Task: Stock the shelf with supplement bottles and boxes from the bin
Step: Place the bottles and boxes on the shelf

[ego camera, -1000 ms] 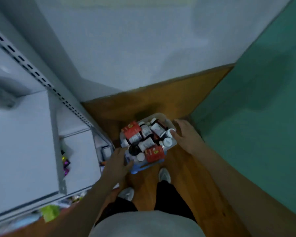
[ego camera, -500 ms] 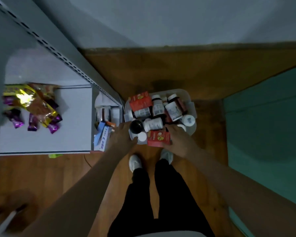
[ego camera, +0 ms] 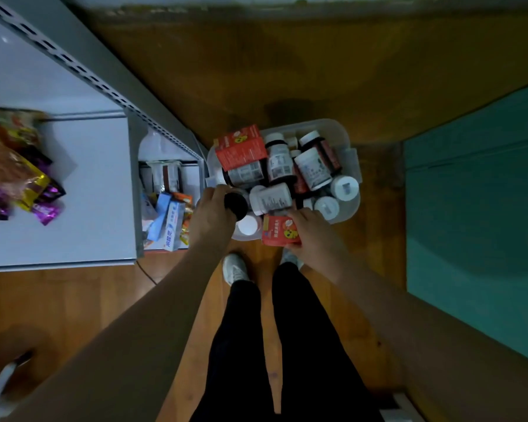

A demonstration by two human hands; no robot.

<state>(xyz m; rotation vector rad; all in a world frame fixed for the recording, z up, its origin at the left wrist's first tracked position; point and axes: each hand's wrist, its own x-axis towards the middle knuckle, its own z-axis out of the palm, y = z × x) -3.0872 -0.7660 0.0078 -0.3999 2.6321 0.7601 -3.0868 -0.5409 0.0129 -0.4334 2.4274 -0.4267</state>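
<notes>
The clear bin (ego camera: 346,134) sits on the wooden floor (ego camera: 287,71) just ahead of the person's shoes, packed with bottles and red boxes. Labels are too blurred to read; the near red box (ego camera: 276,234) shows a yellow cartoon figure and unreadable white script. The left hand (ego camera: 211,219), at the bin's 8 o'clock, curls round a black-capped bottle (ego camera: 237,205). The right hand (ego camera: 313,233), at 6 o'clock, pinches the near red box. The white shelf (ego camera: 73,193) stands at the bin's 9 o'clock, carrying snack packets (ego camera: 16,172).
</notes>
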